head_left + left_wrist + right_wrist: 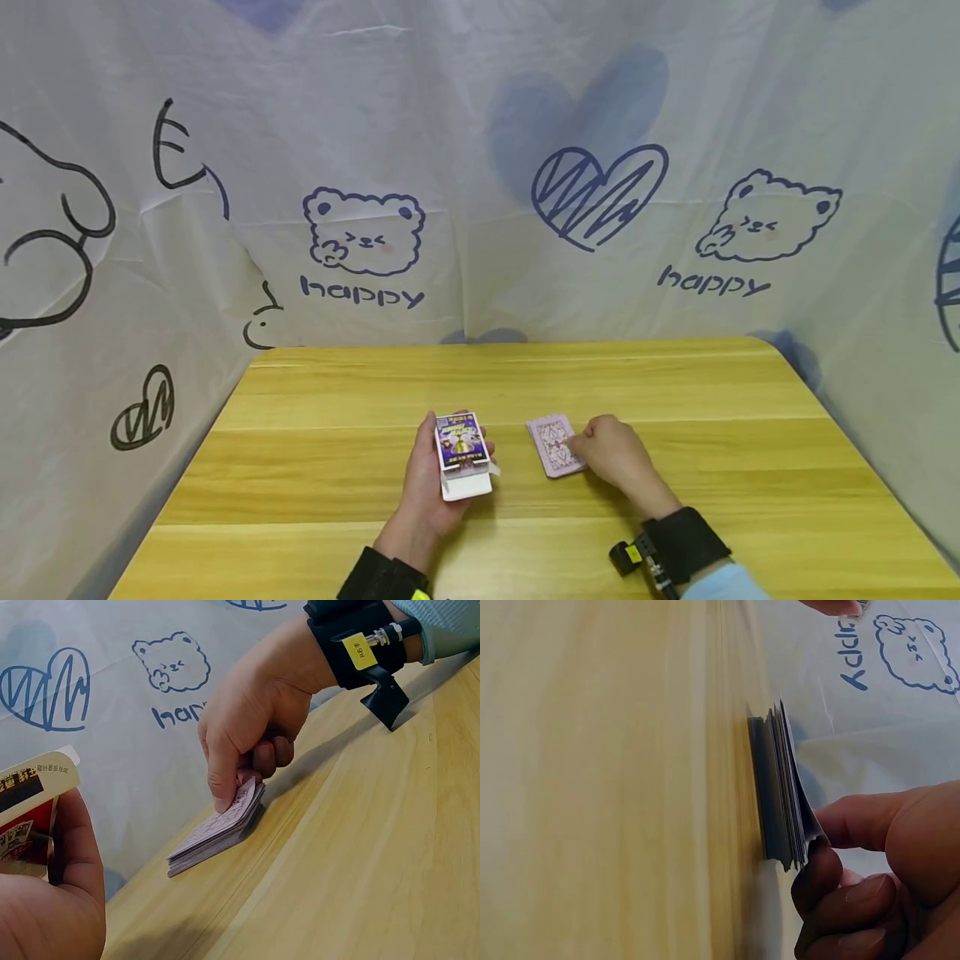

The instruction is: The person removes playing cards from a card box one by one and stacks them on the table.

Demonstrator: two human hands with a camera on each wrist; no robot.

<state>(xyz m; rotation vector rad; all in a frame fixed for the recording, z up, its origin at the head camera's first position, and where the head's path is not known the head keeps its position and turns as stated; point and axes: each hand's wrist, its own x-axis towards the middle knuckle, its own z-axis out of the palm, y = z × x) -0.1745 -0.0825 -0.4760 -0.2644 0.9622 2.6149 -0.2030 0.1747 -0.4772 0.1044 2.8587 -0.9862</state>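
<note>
In the head view my left hand [426, 496] holds a playing-card box [461, 442], its purple printed face up and its white end flap open toward me. The box's inside is mostly hidden. To its right, a deck of playing cards [551, 442] lies on the table, patterned pink backs up and edges a little uneven. My right hand [621, 460] pinches the deck's near right edge. From the right wrist, the thumb lies over the top card and the index finger under its edge, bending it slightly up from the stack [776, 787]. The other fingers are curled.
Both hands work over a light wooden table [315, 467]. A white cloth [465, 167] with blue hearts and bear drawings hangs behind it and at both sides. Each wrist wears a black band, the right one [686, 543] with a small camera mount near the table.
</note>
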